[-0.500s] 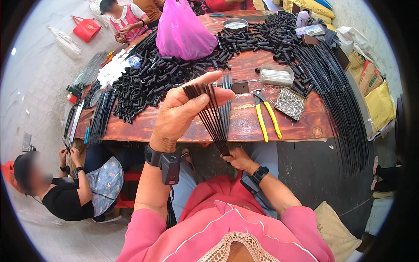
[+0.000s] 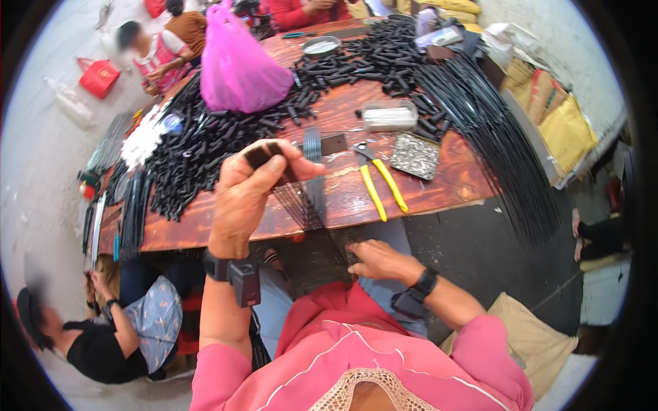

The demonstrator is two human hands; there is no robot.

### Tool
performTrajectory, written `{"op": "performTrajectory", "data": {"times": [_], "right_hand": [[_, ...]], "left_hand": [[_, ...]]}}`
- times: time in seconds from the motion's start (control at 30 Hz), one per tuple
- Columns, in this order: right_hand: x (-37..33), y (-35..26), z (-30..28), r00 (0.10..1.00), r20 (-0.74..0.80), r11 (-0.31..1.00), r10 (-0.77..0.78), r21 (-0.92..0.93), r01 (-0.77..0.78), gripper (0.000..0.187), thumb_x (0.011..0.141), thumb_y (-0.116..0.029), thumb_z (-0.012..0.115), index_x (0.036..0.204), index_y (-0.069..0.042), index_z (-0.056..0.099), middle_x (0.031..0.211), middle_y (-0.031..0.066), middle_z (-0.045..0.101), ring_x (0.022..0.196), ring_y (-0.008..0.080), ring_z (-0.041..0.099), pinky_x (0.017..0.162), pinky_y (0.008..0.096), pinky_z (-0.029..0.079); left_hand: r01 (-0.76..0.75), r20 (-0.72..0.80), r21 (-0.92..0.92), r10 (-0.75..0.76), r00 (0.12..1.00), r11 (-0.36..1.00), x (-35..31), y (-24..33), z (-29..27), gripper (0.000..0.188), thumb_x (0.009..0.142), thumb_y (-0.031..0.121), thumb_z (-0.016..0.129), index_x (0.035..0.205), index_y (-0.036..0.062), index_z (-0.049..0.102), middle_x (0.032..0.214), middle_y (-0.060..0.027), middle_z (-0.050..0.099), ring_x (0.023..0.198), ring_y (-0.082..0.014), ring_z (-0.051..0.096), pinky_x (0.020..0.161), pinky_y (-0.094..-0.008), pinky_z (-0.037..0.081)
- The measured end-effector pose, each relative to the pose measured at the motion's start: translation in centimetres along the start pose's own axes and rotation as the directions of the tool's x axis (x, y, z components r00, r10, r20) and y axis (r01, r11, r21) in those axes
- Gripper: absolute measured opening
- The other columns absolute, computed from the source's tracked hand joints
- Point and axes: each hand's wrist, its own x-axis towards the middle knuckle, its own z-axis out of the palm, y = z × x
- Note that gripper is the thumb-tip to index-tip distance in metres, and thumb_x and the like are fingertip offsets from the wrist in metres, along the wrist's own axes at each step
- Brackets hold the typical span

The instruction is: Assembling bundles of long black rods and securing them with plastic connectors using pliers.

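My left hand [image 2: 248, 185] is raised over the table's front edge, its fingers closed around the upper part of a bundle of thin black rods [image 2: 299, 207]. The rods slant down to the right and blur toward their lower ends. Beside those ends, over my lap, my right hand [image 2: 385, 262] has its thumb and fingers apart, with nothing seen between them. Behind my left hand, a row of thin grey rods [image 2: 313, 147] lies on the table across a dark flat bar [image 2: 334, 142]. Pliers with yellow handles [image 2: 374, 185] lie to the right.
Heaps of short black tubes [image 2: 199, 154] cover much of the wooden table [image 2: 452, 181]. A pink plastic bag [image 2: 240, 65], a tin of small metal pieces [image 2: 415, 155] and a clear box [image 2: 389, 116] stand there. Long black rods [image 2: 500, 144] overhang the right edge. A co-worker [image 2: 103, 335] sits at left.
My right hand has come off the lower ends of the rods and its fingers have parted. My left hand still grips the bundle, now turned. The whole view has shifted, moving the table leftward.
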Motion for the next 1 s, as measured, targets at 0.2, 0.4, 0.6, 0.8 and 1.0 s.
{"op": "performTrajectory", "data": {"times": [0.2, 0.4, 0.6, 0.8, 1.0], "right_hand": [[-0.1, -0.6, -16.8, 0.907, -0.213, 0.929, -0.363, -0.011, 0.369, 0.017, 0.079, -0.016, 0.067, 0.084, -0.001, 0.070, 0.075, 0.0145, 0.068, 0.066, 0.0273, 0.067, 0.063, 0.0368, 0.052], [9.4, 4.5, -25.8, 0.867, -0.476, 0.915, -0.148, -0.399, -0.063, 0.014, 0.074, -0.004, 0.058, 0.077, 0.001, 0.071, 0.077, 0.0273, 0.065, 0.077, 0.0383, 0.068, 0.071, 0.0443, 0.054], [13.1, 4.0, -25.2, 0.968, -0.249, 0.788, -0.006, -0.597, -0.149, 0.016, 0.077, -0.003, 0.059, 0.089, 0.003, 0.069, 0.093, 0.0248, 0.068, 0.094, 0.0382, 0.067, 0.081, 0.0447, 0.053], [14.1, 6.9, -24.4, 0.908, -0.381, 0.832, -0.175, -0.550, -0.071, 0.016, 0.066, 0.001, 0.060, 0.077, -0.001, 0.071, 0.079, 0.0244, 0.066, 0.079, 0.0401, 0.066, 0.072, 0.0466, 0.053], [13.8, 6.3, -24.4, 0.892, -0.417, 0.860, -0.172, -0.505, -0.070, 0.014, 0.073, -0.002, 0.058, 0.079, 0.007, 0.068, 0.085, 0.0298, 0.065, 0.084, 0.0433, 0.066, 0.073, 0.0479, 0.054]], "left_hand": [[-0.029, -0.036, 0.053, 0.031, 0.999, 0.998, -0.1, -0.3, 0.2, 0.020, 0.097, 0.013, 0.054, 0.106, -0.0040, 0.060, 0.093, -0.0165, 0.069, 0.093, -0.0282, 0.069, 0.084, -0.0368, 0.056], [-0.025, -0.025, 0.086, 0.027, 0.999, 0.996, 0.3, -0.3, 0.8, 0.021, 0.097, 0.014, 0.055, 0.107, -0.0038, 0.059, 0.092, -0.0154, 0.069, 0.092, -0.0277, 0.069, 0.084, -0.0363, 0.055], [-0.005, -0.020, 0.108, 0.007, 1.000, 0.994, -0.1, -0.1, 0.6, 0.024, 0.097, 0.016, 0.056, 0.111, -0.0031, 0.059, 0.091, -0.0148, 0.070, 0.094, -0.0264, 0.069, 0.084, -0.0337, 0.054], [0.005, -0.009, 0.156, -0.003, 1.000, 0.988, 0.2, 0.1, 0.6, 0.026, 0.096, 0.020, 0.058, 0.108, -0.0032, 0.058, 0.090, -0.0157, 0.068, 0.093, -0.0323, 0.069, 0.086, -0.0438, 0.055], [0.026, -0.056, 0.117, -0.020, 0.998, 0.993, 0.2, 0.1, 0.8, 0.022, 0.098, 0.016, 0.053, 0.108, -0.0023, 0.060, 0.091, -0.0148, 0.069, 0.093, -0.0254, 0.069, 0.084, -0.0341, 0.055]]}}
